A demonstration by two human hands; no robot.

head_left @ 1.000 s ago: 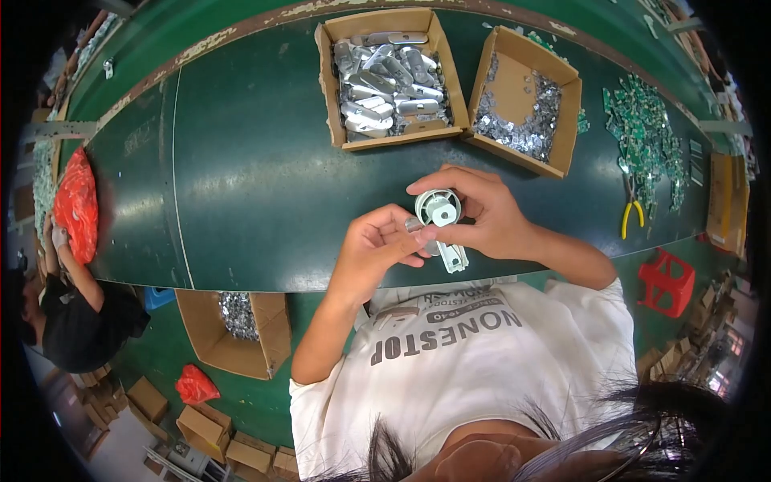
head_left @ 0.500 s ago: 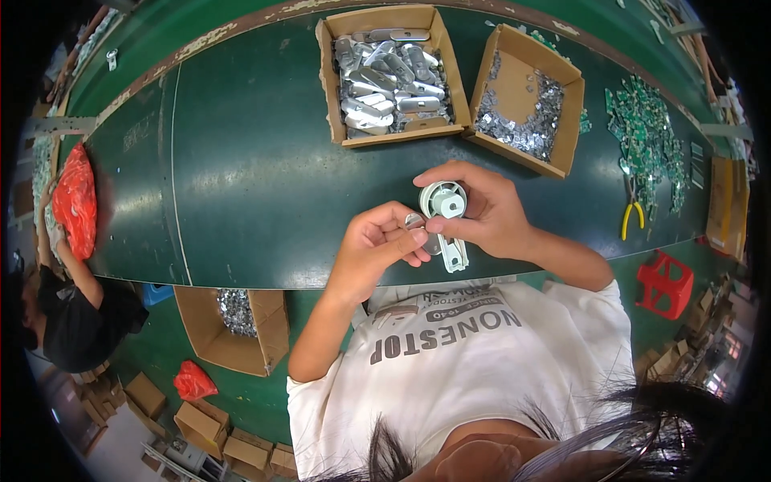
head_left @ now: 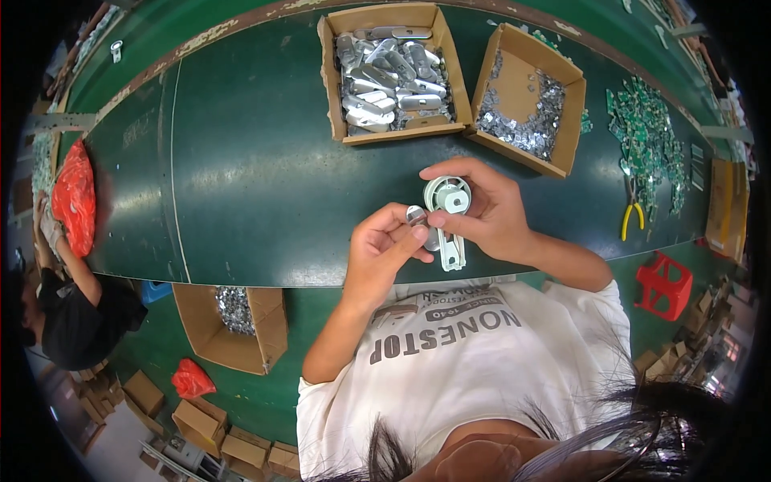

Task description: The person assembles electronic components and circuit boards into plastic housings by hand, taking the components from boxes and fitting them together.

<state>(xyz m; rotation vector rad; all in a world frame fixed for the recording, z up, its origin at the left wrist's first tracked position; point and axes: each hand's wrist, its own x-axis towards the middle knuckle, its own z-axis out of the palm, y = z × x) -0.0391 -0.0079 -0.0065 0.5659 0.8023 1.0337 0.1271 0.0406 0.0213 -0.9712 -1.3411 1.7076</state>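
Observation:
My right hand (head_left: pixel 499 215) is closed round a pale greenish-white plastic housing (head_left: pixel 453 202), which has a round ribbed head and a long narrow stem pointing toward me. Pinched between the thumb and fingers of my left hand (head_left: pixel 376 247) is a shiny metal plate (head_left: pixel 415 214) with rounded ends; the fingers cover part of it. The plate sits against or just beside the left side of the housing; I cannot tell whether they touch. Beyond my hands, a cardboard box (head_left: pixel 405 137) holds many similar metal plates.
Right of that box stands another cardboard box (head_left: pixel 518 158) with small metal pieces. Green circuit boards (head_left: pixel 642 132) and yellow-handled pliers (head_left: pixel 633 220) lie at the right. A red bag (head_left: pixel 75 201) is at far left, near a co-worker (head_left: pixel 88 317). A red stool (head_left: pixel 665 285) stands on the floor.
The housing has shifted slightly right and its stem now points more straight toward me. My left hand has moved slightly right with the plate, whose upper end shows more.

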